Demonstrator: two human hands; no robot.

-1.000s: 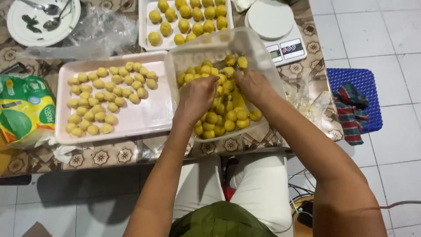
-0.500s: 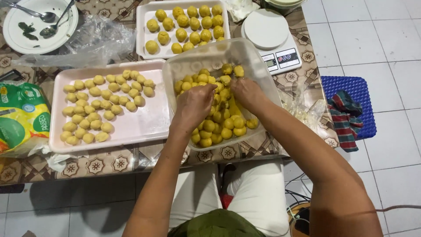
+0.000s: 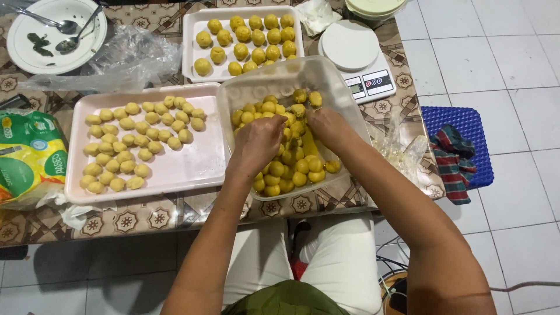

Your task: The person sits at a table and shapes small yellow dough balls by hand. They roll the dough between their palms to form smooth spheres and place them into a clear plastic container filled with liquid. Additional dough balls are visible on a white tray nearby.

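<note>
I see both hands, left and right, fingers curled among the yellow balls in the tub at frame centre, barely moved from 1 second ago, so sorting continues.

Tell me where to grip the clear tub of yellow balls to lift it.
Probably take the clear tub by its two long side rims, one hand on each, coming from above. The left hand and right hand are inside it among the yellow balls. It looks thin-walled and loaded, so one corner would likely flex.
</note>
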